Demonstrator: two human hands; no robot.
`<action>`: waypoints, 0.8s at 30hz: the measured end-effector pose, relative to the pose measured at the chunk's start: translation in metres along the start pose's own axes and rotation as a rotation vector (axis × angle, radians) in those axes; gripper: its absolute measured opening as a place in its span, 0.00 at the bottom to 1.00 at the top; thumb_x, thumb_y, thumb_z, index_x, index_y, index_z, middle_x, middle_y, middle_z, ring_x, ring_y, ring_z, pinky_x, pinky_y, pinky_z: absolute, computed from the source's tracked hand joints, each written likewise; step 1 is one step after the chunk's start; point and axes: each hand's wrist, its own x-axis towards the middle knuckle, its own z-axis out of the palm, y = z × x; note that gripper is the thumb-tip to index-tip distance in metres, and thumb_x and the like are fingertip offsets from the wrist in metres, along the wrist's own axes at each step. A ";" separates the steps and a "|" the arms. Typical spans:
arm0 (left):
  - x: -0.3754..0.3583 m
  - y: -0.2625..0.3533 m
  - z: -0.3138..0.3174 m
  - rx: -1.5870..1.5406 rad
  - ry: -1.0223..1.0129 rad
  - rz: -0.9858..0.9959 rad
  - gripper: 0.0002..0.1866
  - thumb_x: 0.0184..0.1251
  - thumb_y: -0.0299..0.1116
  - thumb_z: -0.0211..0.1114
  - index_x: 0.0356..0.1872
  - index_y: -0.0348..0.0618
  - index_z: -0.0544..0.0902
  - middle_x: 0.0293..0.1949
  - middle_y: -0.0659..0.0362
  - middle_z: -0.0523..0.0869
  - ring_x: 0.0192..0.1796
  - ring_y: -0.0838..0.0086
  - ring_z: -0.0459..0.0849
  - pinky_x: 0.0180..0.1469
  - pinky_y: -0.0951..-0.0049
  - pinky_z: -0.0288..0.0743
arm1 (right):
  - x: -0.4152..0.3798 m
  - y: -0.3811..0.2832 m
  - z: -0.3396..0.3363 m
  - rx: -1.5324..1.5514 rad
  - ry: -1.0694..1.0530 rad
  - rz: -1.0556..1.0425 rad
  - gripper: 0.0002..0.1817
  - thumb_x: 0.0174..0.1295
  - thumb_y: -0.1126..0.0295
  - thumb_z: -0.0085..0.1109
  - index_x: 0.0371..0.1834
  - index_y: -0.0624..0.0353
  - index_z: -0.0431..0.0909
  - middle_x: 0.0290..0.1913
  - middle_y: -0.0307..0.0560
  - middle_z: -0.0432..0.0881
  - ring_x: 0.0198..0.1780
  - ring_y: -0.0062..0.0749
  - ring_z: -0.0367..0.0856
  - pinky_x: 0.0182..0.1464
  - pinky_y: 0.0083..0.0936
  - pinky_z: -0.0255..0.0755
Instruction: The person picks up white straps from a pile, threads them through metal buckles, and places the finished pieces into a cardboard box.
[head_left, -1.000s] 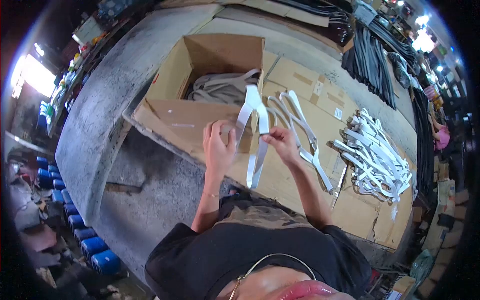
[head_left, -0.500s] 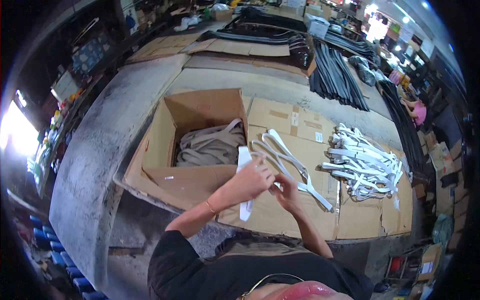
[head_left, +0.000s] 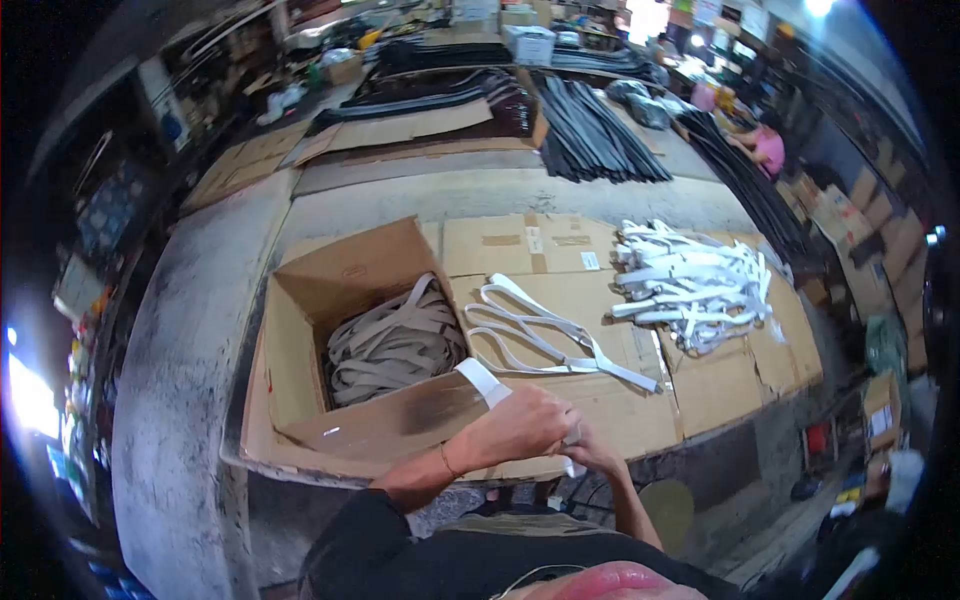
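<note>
A white strap runs from the edge of the cardboard box into my left hand, whose fingers are closed on it. My right hand is closed beside it, with a short white end hanging just below. The hands meet over the front edge of the cardboard sheet. Grey-beige straps lie coiled inside the open box on the left. Behind my hands a Y-shaped white strap set lies flat on the cardboard. A heap of white straps is on the right.
Long black strips lie on the table behind the cardboard, and more run down its right side. A person in pink is at the far right. Stacked cardboard stands beyond the table's right side.
The view has shifted, so the far things sit further left. Both hands have come down nearer my body, still together, and the white strap now slants from the box edge into them.
</note>
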 end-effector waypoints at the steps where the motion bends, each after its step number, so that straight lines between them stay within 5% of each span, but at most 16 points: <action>1: 0.003 0.004 -0.003 0.003 0.016 -0.010 0.08 0.59 0.33 0.60 0.25 0.41 0.77 0.22 0.54 0.79 0.28 0.61 0.81 0.31 0.64 0.73 | -0.009 0.030 -0.002 -0.135 -0.045 0.084 0.12 0.59 0.63 0.62 0.35 0.62 0.81 0.29 0.36 0.81 0.32 0.17 0.75 0.35 0.20 0.69; 9: -0.002 0.055 -0.001 -0.025 0.056 -0.075 0.10 0.62 0.35 0.61 0.24 0.41 0.78 0.20 0.56 0.78 0.25 0.62 0.80 0.27 0.65 0.73 | -0.146 0.095 -0.053 0.229 -0.102 0.342 0.13 0.54 0.65 0.69 0.36 0.62 0.82 0.29 0.37 0.80 0.31 0.18 0.76 0.32 0.14 0.68; 12: -0.004 0.093 0.002 0.001 0.069 -0.066 0.09 0.61 0.34 0.62 0.24 0.42 0.78 0.19 0.57 0.78 0.24 0.64 0.80 0.25 0.66 0.72 | -0.200 0.125 -0.076 0.320 -0.024 0.473 0.19 0.49 0.66 0.71 0.41 0.64 0.80 0.37 0.42 0.83 0.35 0.23 0.80 0.40 0.23 0.76; 14: 0.000 0.120 0.008 0.042 0.100 -0.051 0.10 0.60 0.34 0.63 0.23 0.43 0.77 0.18 0.58 0.77 0.21 0.66 0.79 0.23 0.67 0.71 | -0.242 0.099 -0.091 0.604 0.296 0.217 0.18 0.48 0.71 0.72 0.41 0.66 0.79 0.32 0.42 0.82 0.32 0.23 0.82 0.35 0.18 0.76; 19: 0.016 0.184 0.048 0.026 0.061 -0.008 0.09 0.59 0.33 0.65 0.23 0.43 0.77 0.18 0.59 0.77 0.21 0.66 0.79 0.22 0.67 0.70 | -0.338 0.161 -0.120 0.860 0.437 -0.036 0.25 0.41 0.76 0.72 0.46 0.68 0.76 0.31 0.44 0.82 0.32 0.26 0.83 0.35 0.24 0.79; 21: 0.025 0.212 0.065 -0.006 0.017 -0.015 0.07 0.58 0.32 0.66 0.25 0.43 0.78 0.19 0.58 0.80 0.22 0.66 0.80 0.22 0.68 0.71 | -0.372 0.170 -0.117 0.810 0.583 -0.076 0.27 0.38 0.74 0.73 0.46 0.68 0.76 0.31 0.45 0.82 0.34 0.29 0.83 0.36 0.26 0.79; 24: 0.032 0.242 0.099 -0.079 -0.008 0.020 0.06 0.57 0.31 0.66 0.26 0.42 0.79 0.20 0.57 0.81 0.23 0.65 0.81 0.22 0.68 0.72 | -0.418 0.165 -0.101 1.014 0.531 -0.227 0.31 0.41 0.68 0.75 0.49 0.69 0.74 0.39 0.48 0.81 0.38 0.34 0.83 0.42 0.32 0.79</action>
